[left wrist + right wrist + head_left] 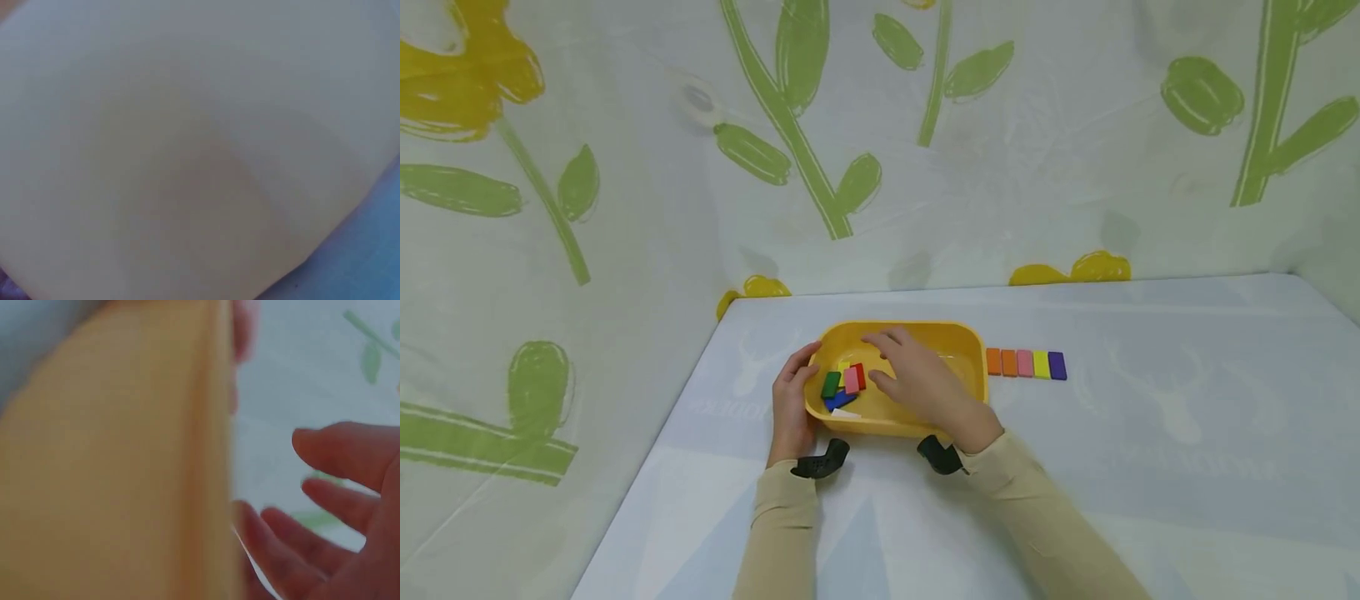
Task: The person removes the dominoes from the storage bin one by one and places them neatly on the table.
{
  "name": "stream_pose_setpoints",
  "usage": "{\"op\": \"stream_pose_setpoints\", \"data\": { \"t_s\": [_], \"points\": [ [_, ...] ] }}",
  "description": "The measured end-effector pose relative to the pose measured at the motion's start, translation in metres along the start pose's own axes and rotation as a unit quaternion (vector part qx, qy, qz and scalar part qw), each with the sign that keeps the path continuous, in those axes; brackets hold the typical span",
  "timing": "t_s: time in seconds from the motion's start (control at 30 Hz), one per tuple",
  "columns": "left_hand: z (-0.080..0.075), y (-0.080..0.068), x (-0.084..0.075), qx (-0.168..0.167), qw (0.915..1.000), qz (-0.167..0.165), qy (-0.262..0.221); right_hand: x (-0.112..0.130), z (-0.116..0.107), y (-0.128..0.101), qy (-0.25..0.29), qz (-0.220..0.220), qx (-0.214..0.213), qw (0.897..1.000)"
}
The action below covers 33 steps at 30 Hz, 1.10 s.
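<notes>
pale table [1187, 458] beneath | yellow tub [880, 427] on table | right hand [928, 382] over tub's middle, fingers loosely spread | left hand [790, 407] gripping tub's left end | block row [1025, 363] on table, just right of tub: two orange, pink, yellow, purple | loose blocks [851, 381] inside tub, left end: green, yellow, red, pink, blue, white

Hands numbered two: one left hand [792, 404], one right hand [928, 379]. Sleeves [782, 517] came to two, black wrist pieces [940, 456] likewise two. Table [1150, 500]: one. Yellow basin [973, 354]: one. Row outside basin counted five: two orange blocks [993, 362], one pink block [1025, 363], one yellow block [1041, 364], one purple block [1057, 366]. Inside basin lay at least six: one green block [831, 384], one inner yellow block [842, 375], one inner pink block [851, 381], one red block [861, 377], one white block [846, 413], at least one blue block [841, 400]; overlap hid exact blue count.
</notes>
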<state>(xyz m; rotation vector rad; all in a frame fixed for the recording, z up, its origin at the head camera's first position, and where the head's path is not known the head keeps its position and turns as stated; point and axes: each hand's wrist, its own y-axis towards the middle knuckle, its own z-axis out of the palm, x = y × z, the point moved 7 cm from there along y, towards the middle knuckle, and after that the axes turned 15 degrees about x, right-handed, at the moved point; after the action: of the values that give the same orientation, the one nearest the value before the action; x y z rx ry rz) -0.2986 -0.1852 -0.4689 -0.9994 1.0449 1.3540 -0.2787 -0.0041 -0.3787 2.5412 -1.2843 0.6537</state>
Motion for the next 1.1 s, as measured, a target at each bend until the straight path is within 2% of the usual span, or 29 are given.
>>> {"op": "stream_pose_setpoints", "data": {
  "t_s": [0.23,0.37,0.47,0.67,0.87,1.1],
  "points": [
    [0.002,0.000,-0.002,-0.001,1.0000,-0.002,0.010,0.005,0.023,0.011,-0.015,0.030,-0.001,0.999],
    [0.004,-0.001,-0.002,0.003,0.9999,-0.003,0.014,0.004,0.033,0.015,-0.029,0.039,0.021,0.999],
    [0.004,-0.002,-0.001,0.002,0.9998,-0.005,0.019,0.006,0.041,0.017,-0.039,0.034,0.043,0.998],
    [0.005,-0.002,-0.002,0.006,0.9996,0.006,0.026,0.014,0.046,0.024,-0.055,0.010,0.034,0.998],
    [0.005,0.003,0.002,0.005,0.9994,0.019,0.029,0.006,0.052,0.035,-0.027,0.053,0.065,0.996],
    [0.000,-0.001,-0.001,0.000,0.9994,0.023,0.027,0.005,0.060,0.043,-0.018,0.063,0.100,0.993]
  ]
}}
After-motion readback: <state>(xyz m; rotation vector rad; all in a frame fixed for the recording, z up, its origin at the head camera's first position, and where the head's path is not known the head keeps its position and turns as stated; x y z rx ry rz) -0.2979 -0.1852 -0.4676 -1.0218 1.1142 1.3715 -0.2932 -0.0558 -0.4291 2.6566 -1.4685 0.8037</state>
